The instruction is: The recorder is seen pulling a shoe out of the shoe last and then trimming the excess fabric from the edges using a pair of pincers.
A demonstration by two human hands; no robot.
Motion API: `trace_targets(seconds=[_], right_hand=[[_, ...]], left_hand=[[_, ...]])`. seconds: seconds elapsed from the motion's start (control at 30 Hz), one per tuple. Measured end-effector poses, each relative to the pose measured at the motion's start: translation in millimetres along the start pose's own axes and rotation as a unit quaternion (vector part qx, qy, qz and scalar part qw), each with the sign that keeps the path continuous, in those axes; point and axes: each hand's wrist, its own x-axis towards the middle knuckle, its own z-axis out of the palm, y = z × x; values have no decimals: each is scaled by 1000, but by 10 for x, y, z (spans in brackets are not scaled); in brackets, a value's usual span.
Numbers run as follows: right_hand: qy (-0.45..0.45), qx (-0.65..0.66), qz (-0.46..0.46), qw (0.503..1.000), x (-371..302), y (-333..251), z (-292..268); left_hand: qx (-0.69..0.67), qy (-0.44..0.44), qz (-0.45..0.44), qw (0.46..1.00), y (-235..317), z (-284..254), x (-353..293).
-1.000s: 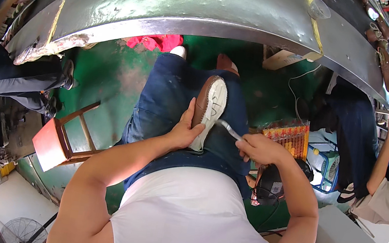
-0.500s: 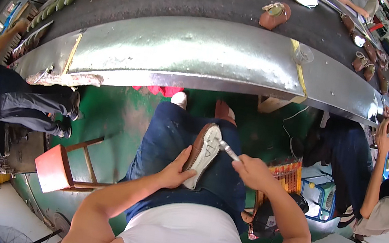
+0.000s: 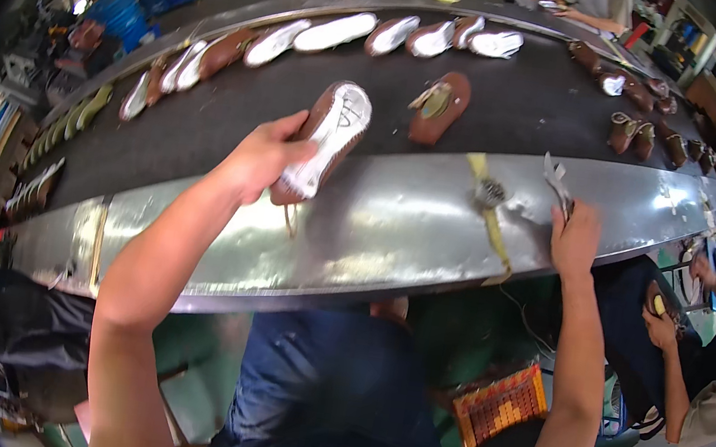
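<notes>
My left hand [image 3: 264, 160] grips a brown shoe [image 3: 298, 180] by its side and heel, over the metal edge of the bench. Its white-coated sole [image 3: 340, 134] faces up with a dark mark on it, and a lace hangs below. Silver metal pincers [image 3: 556, 180] are in my closed right hand [image 3: 576, 236], over the metal strip to the right; motion blurs them, so their jaws are hard to make out. Between my hands, a small clear cup [image 3: 492, 190] with dark bits stands on the strip by yellow tape [image 3: 496, 232].
A dark belt [image 3: 236, 115] stretches across, with a row of brown and white-soled shoes [image 3: 336, 33] along its far side. One brown shoe [image 3: 441, 109] lies nearer. More shoes stand right. Another person's hand [image 3: 660, 328] is at the right, and a woven seat [image 3: 501, 408] is below.
My left hand has lifted the shoe from my lap up over the bench. My right hand has carried the pincers away from the sole, up and right to the strip. The view has tilted up.
</notes>
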Motion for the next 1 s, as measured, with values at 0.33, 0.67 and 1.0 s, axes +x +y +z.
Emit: trace_targets(seconds=[0.33,0.67,1.0], right_hand=[[-43,47,97,993,76,-36,91],[-53,47,150,986,88,-146,51],[-67,56,166,982,151,-286,54]], left_hand=[[756,-35,325,567,-361,295,1668],[483,315,109,810,-884,-1322,3381],[392,196,-28,898,-646,-1817,4315]])
